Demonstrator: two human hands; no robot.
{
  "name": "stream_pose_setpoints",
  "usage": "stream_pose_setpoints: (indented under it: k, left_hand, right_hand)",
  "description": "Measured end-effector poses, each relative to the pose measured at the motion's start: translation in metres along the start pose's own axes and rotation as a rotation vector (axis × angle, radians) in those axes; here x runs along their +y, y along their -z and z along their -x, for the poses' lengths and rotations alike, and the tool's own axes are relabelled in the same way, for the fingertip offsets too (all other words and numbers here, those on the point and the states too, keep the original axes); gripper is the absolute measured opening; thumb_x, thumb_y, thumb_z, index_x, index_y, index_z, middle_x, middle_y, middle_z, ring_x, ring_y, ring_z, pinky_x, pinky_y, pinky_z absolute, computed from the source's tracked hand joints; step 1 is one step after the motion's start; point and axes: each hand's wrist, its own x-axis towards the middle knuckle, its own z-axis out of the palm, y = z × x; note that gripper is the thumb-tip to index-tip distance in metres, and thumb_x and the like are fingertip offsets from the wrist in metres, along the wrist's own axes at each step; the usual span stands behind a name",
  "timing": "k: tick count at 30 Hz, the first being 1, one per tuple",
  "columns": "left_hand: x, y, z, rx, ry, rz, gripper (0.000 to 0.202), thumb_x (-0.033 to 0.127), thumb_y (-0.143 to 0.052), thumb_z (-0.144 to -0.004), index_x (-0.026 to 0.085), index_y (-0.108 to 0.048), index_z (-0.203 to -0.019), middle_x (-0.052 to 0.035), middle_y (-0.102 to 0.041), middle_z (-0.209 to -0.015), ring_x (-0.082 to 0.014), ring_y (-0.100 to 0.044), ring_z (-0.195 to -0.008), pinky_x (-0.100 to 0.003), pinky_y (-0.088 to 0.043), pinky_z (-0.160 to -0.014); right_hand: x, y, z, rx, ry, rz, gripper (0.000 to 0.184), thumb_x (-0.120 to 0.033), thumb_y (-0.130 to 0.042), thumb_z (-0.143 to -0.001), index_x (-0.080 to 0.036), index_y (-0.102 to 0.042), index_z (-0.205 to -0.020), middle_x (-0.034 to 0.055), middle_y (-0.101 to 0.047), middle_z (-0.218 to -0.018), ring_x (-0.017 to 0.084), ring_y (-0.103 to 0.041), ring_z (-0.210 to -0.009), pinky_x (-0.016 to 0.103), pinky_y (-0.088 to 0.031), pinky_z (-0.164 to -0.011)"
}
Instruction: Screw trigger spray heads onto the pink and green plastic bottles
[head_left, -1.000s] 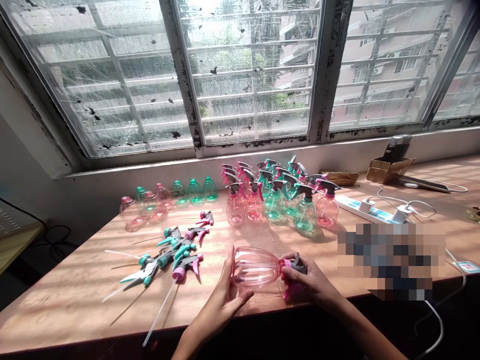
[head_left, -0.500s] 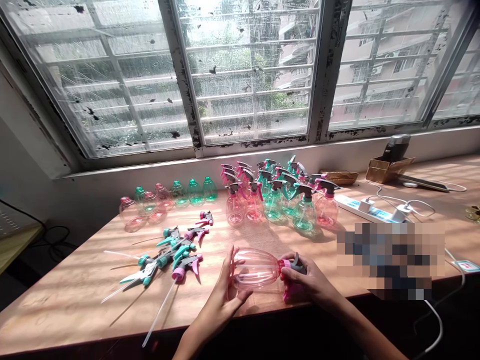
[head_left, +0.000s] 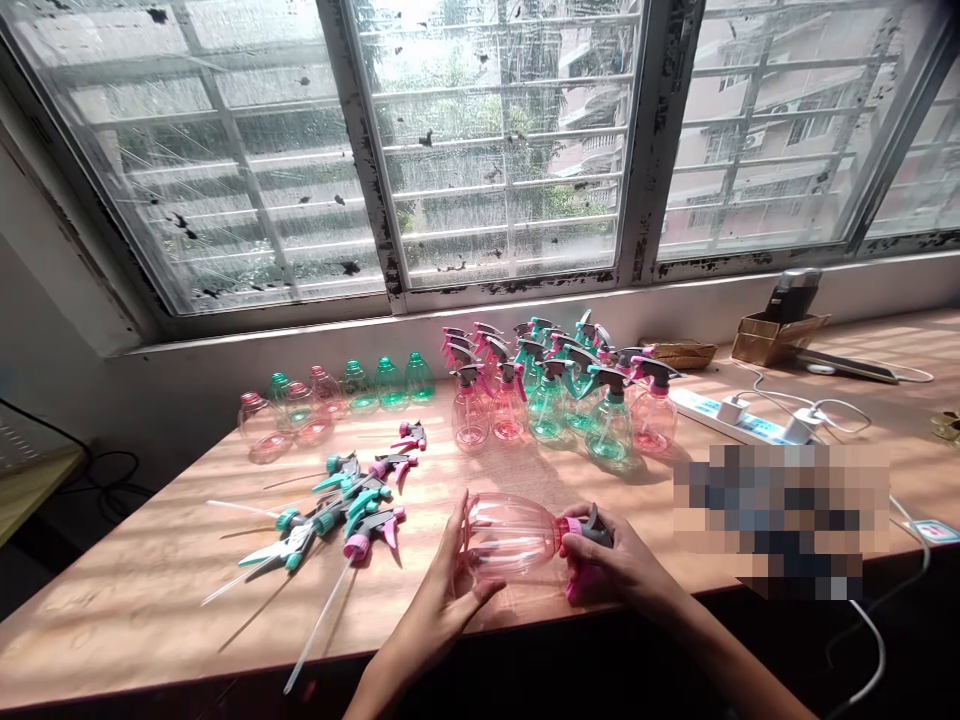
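A clear pink spray bottle [head_left: 511,537] lies sideways between my hands above the table's front edge, its neck to the right. My left hand [head_left: 459,580] cups the base, fingers behind and thumb along the lower side. My right hand [head_left: 611,560] pinches the pink collar of the grey-and-pink trigger sprayer [head_left: 592,532], which sits on the bottle's neck. A thin tube shows faintly inside the bottle. Left of my hands lies a pile of loose trigger sprayers [head_left: 352,500], pink and green, with their tubes pointing out.
Several bottles without sprayers [head_left: 388,383] stand at the back left. Behind my hands are rows of pink and green bottles with sprayers [head_left: 553,410]. To the right lie a white power strip [head_left: 750,420] with cables, a cardboard box [head_left: 765,340] and a blurred patch. Windows line the back.
The pink bottle has turned slightly in my left hand, and the left thumb has shifted a little. My right hand keeps its hold on the trigger sprayer; the rest stays put.
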Motion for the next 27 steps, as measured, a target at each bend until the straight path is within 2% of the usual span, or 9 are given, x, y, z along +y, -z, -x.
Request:
stream_pose_setpoints:
  k: [2,6,11,13,17,21,24,27]
  left_hand:
    - [-0.002,0.000,0.000,0.002,0.007,0.014,0.095,0.036,-0.071,-0.092,0.042,-0.004,-0.160,-0.0100,-0.017,-0.169,-0.0356,-0.040,-0.144,-0.052,-0.034,-0.117]
    - [-0.001,-0.001,0.003,0.049,0.034,-0.021,0.110,0.037,-0.081,-0.082,0.039,-0.004,-0.160,-0.0121,-0.021,-0.167,-0.0374,-0.035,-0.146,-0.052,-0.036,-0.117]
    - [0.005,0.000,0.004,0.041,0.073,-0.026,0.104,0.038,-0.080,-0.084,0.042,-0.008,-0.159,-0.0111,-0.014,-0.168,-0.0370,-0.044,-0.140,-0.053,-0.039,-0.115]
    - [0.007,-0.001,0.003,0.037,0.040,-0.046,0.102,0.037,-0.078,-0.086,0.042,-0.008,-0.159,-0.0099,-0.012,-0.169,-0.0367,-0.040,-0.142,-0.052,-0.036,-0.117]
    - [0.011,-0.003,0.002,0.050,0.007,-0.093,0.090,0.038,-0.067,-0.095,0.043,-0.004,-0.159,-0.0099,-0.020,-0.166,-0.0346,-0.035,-0.146,-0.053,-0.034,-0.117]
    - [0.015,-0.004,0.003,0.045,0.045,-0.099,0.106,0.035,-0.077,-0.087,0.042,0.001,-0.159,-0.0105,-0.019,-0.167,-0.0355,-0.033,-0.147,-0.054,-0.030,-0.120]
    - [0.015,-0.003,0.004,0.041,0.071,-0.125,0.102,0.035,-0.076,-0.088,0.039,-0.004,-0.160,-0.0098,-0.015,-0.169,-0.0351,-0.028,-0.150,-0.053,-0.024,-0.123]
    - [0.012,-0.003,0.004,0.027,0.066,-0.148,0.098,0.036,-0.073,-0.090,0.038,-0.004,-0.160,-0.0105,-0.014,-0.169,-0.0358,-0.031,-0.149,-0.052,-0.028,-0.121]
  right_hand:
    - [0.000,0.000,0.000,0.009,0.003,0.009,0.044,-0.050,-0.083,-0.077,-0.017,-0.063,-0.098,0.0008,-0.072,-0.072,0.017,-0.067,-0.061,0.030,-0.054,-0.063]
    - [0.002,0.001,0.001,0.015,0.010,0.075,0.045,-0.051,-0.083,-0.076,-0.017,-0.064,-0.098,0.0012,-0.073,-0.072,0.018,-0.068,-0.062,0.032,-0.055,-0.063]
    - [0.003,0.001,0.001,0.003,0.006,0.091,0.044,-0.049,-0.083,-0.076,-0.017,-0.064,-0.099,0.0005,-0.073,-0.069,0.019,-0.068,-0.062,0.031,-0.055,-0.063]
    - [0.003,0.001,0.000,0.012,0.006,0.072,0.044,-0.050,-0.084,-0.075,-0.017,-0.064,-0.098,0.0009,-0.073,-0.070,0.018,-0.068,-0.061,0.031,-0.055,-0.062]
    - [0.003,0.001,0.000,0.011,-0.015,0.027,0.045,-0.052,-0.084,-0.074,-0.017,-0.064,-0.096,0.0014,-0.073,-0.072,0.018,-0.067,-0.061,0.031,-0.055,-0.061]
    - [0.003,0.000,0.001,-0.005,-0.020,0.031,0.045,-0.051,-0.084,-0.075,-0.017,-0.064,-0.097,0.0005,-0.072,-0.069,0.018,-0.067,-0.060,0.031,-0.055,-0.061]
    - [0.003,0.000,0.002,-0.003,-0.020,0.039,0.045,-0.051,-0.084,-0.075,-0.017,-0.064,-0.097,0.0005,-0.072,-0.069,0.018,-0.067,-0.058,0.031,-0.055,-0.060]
    - [0.002,-0.001,0.002,0.012,-0.023,0.032,0.047,-0.054,-0.084,-0.073,-0.018,-0.065,-0.096,0.0012,-0.072,-0.071,0.018,-0.067,-0.058,0.032,-0.055,-0.060]
